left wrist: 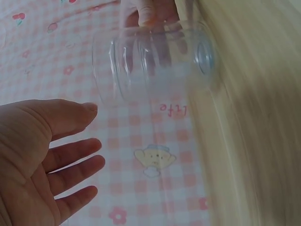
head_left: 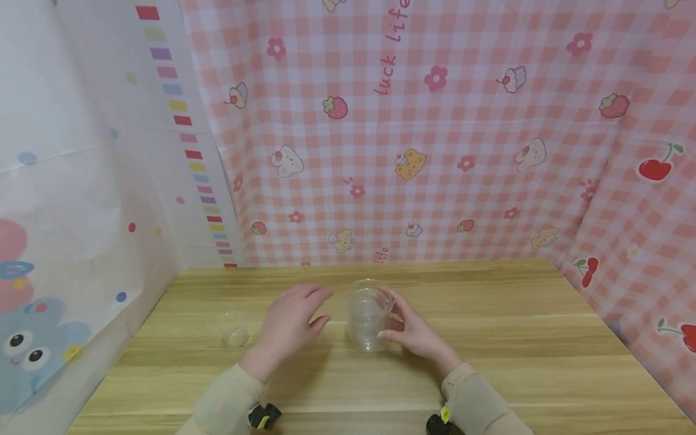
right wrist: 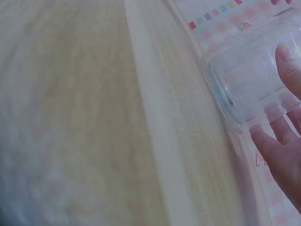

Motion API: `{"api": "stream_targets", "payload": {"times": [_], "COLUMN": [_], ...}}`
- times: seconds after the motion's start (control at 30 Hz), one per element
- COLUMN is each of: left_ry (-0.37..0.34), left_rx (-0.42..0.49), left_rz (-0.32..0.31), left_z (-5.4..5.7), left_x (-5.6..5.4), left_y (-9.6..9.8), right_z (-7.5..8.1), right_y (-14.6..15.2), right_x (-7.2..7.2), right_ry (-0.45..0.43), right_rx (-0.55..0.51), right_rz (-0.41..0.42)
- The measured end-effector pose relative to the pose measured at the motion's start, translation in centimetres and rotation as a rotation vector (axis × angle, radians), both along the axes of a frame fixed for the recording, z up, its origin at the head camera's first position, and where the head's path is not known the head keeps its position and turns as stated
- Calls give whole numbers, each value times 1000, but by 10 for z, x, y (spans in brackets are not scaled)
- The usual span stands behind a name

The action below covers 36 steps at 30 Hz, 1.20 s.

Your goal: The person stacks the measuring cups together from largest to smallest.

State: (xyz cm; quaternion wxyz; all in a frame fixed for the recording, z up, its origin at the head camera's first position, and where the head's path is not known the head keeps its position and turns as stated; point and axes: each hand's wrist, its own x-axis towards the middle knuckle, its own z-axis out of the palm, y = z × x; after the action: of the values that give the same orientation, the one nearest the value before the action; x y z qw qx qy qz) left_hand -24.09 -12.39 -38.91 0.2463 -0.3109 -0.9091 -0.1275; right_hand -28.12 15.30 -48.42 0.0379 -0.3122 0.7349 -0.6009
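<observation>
A clear plastic cup [head_left: 365, 317] stands upright near the middle of the wooden table, its wide rim uppermost. My right hand [head_left: 415, 329] grips it from the right, thumb on the near side and fingers round the back; the right wrist view shows the cup [right wrist: 249, 80] against those fingers [right wrist: 281, 129]. To the left of the cup is my left hand [head_left: 290, 320], fingers relaxed and apart from it. In the left wrist view a gap shows between this left hand [left wrist: 51, 155] and the see-through cup [left wrist: 155, 61]. A small clear plastic piece [head_left: 235, 332] lies left of my left hand.
The wooden table [head_left: 489, 374] reaches back to a pink checked cloth [head_left: 462, 199] hanging behind it. White printed cloth [head_left: 98, 181] hangs along the left side, and cherry-print cloth [head_left: 652, 241] on the right.
</observation>
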Motion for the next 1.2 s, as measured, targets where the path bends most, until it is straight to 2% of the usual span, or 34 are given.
{"api": "stream_targets", "payload": {"times": [0.23,0.47,0.63,1.2], "left_ry": [15,14,15,-17], "left_rx": [-22,-25,-35,-78], "left_rz": [9,24,33,71], "left_z": [-5,-9,-13,-21], "left_x": [0,2,3,6], "left_y": [-16,-31,-41,-86], "right_z": [0,-3,-4,-3], "right_y": [1,2,2,1], "right_x": [0,-3,-3,-2], "right_ry": [-5,53,14,-7], "right_rx": [2,-7,-5,-5], "right_rz": [5,20,15,4]}}
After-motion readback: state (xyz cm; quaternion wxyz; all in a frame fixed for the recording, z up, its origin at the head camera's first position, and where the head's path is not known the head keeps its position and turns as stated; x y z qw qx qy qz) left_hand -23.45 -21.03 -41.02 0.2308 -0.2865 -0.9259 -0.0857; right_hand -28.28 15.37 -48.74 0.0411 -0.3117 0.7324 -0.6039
